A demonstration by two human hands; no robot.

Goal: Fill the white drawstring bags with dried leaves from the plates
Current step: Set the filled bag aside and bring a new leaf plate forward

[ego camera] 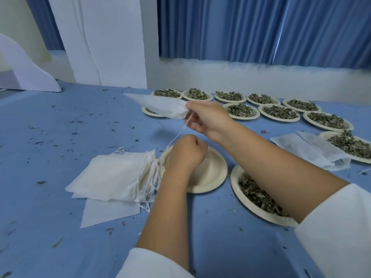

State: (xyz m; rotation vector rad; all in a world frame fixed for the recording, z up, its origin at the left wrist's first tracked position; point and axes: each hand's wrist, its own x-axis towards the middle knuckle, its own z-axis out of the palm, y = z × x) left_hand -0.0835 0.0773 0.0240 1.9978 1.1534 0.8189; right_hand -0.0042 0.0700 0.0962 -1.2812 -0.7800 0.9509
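A white drawstring bag [160,106] is held in the air above the far side of the blue table [60,157], pinched at its gathered mouth by the fingers and thumb of the right hand [204,117]. Its long axis runs from that pinch out to the left and slightly away, so the closed bottom points left and the mouth faces the person. The picture of it is blurred, and whether leaves are inside cannot be told.

From the mouth a drawstring [177,136] is stretched down and toward the person into the left hand [187,152], which is curled into a fist around it. That hand hangs just over 1 empty plate [214,173] and is the nearer of the 2 to the body.

The step is judged to be the tightening of the mouth; the pull lies along the string, near and downward, against the right hand's pinch.

Open table is left beyond and to the left of the bag. A stack of flat bags [116,177] lies just left of the empty plate, touching its rim. A plate of leaves [233,177] sits just right of it, under the right forearm. More bags [305,149] and further plates of leaves [279,119] crowd the right and far side.
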